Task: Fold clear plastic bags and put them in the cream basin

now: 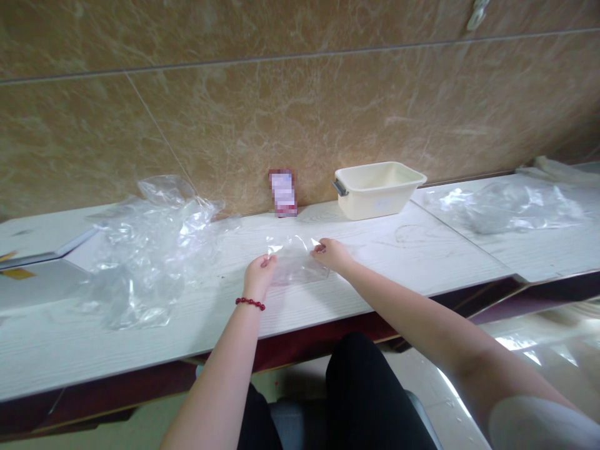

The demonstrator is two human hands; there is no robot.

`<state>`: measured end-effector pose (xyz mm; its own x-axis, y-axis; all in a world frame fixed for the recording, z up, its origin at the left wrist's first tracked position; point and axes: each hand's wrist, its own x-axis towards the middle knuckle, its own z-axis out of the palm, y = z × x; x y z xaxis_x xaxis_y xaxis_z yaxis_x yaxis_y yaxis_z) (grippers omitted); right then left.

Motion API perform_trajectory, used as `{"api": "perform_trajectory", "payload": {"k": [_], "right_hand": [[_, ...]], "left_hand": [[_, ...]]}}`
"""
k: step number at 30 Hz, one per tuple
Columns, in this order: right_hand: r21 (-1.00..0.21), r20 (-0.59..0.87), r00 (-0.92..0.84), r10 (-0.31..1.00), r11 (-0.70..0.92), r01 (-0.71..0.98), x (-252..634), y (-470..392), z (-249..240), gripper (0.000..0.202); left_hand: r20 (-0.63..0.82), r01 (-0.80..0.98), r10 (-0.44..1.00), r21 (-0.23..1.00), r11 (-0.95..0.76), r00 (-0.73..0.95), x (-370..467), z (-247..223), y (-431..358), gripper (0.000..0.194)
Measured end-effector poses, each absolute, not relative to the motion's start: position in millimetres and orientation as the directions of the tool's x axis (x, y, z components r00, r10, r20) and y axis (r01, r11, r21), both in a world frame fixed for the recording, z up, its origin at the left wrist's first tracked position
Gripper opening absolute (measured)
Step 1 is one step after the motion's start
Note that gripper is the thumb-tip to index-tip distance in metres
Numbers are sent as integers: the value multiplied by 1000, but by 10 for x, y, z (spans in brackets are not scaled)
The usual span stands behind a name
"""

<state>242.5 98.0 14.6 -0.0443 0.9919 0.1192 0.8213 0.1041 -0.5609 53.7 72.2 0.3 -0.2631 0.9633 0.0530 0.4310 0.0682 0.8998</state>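
A clear plastic bag (295,259) is stretched between my two hands, just over the white wood-grain table (300,312). My left hand (260,274), with a red bead bracelet at the wrist, pinches the bag's left side. Fingers closed, my right hand (332,255) grips its upper right corner. The bag is see-through, and whether anything lies inside cannot be made out.
A heap of clear bags (150,256) lies at the left beside a white box (42,275). A cream bin (375,194) and a small blurred card (284,194) are by the wall. More clear plastic (510,206) lies at the right.
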Motion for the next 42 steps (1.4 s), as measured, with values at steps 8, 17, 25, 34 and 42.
{"api": "perform_trajectory", "payload": {"k": [8,17,25,34,42], "right_hand": [[-599,102,7,995,56,799,2453,1038,95,13],[-644,177,22,984,99,758,2498,1001,23,18],[-655,135,46,990,54,754,2613,925,23,27],[-697,111,67,992,29,717,2688,920,21,22],[-680,132,59,989,48,732,2682,929,71,20]], "left_hand": [[73,488,993,873,-21,-88,354,90,660,45],[-61,447,998,893,53,3,335,141,551,45],[-185,431,983,886,172,-12,396,164,514,25],[-268,383,963,886,263,-40,438,152,498,23],[-259,469,964,846,254,-56,438,159,486,23]]}}
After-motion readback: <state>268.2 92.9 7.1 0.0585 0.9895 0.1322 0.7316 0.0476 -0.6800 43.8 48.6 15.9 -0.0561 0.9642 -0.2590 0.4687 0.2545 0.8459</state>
